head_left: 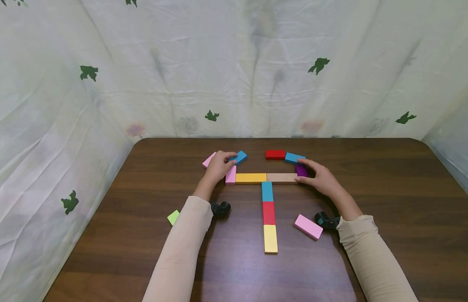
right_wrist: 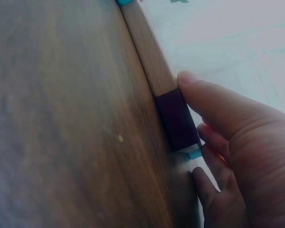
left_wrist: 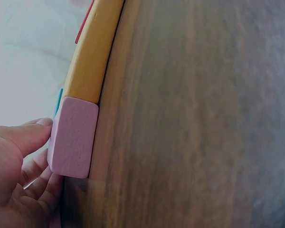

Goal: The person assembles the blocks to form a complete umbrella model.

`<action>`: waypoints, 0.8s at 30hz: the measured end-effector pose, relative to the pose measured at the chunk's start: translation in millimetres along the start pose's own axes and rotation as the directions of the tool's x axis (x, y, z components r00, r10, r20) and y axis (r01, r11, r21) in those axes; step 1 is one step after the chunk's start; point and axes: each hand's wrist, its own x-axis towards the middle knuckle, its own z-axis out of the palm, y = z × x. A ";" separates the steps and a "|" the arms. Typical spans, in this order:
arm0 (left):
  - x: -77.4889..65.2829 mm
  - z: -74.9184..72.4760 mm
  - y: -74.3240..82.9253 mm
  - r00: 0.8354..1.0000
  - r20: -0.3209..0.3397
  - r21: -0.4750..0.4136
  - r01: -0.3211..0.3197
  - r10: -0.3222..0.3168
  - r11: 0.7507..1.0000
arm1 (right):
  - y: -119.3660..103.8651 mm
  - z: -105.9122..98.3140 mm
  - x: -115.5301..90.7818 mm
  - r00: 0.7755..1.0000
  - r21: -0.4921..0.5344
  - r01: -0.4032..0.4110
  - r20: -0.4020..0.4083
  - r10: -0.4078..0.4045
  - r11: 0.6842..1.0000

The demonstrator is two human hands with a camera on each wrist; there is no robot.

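My left hand [head_left: 217,166] pinches the left end of a blue block [head_left: 240,157] between thumb and fingers. Just below the thumb stands a pink block [head_left: 231,176], joined to the end of a yellow-orange block [head_left: 251,178]. Another pink block [head_left: 208,160] is partly covered by that hand. Fingers of my right hand [head_left: 321,179] touch the right end of a second blue block [head_left: 294,158]. Its thumb rests by the seam of a plain wood block [right_wrist: 149,50] and a purple block [right_wrist: 177,118]. That hand spans the purple block loosely.
A red block [head_left: 275,155] adjoins the right blue block. Below the crossbar runs a column of blue [head_left: 267,191], red [head_left: 269,213] and pale yellow [head_left: 270,239] blocks. Loose pink [head_left: 308,227] and green [head_left: 173,217] blocks lie nearby on the brown table [head_left: 143,251].
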 end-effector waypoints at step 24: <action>-3.4 -4.1 -0.1 1.000 0.025 -0.022 0.009 -0.009 1.000 | 0.3 0.3 0.0 1.000 -0.005 0.010 -0.001 -0.010 1.000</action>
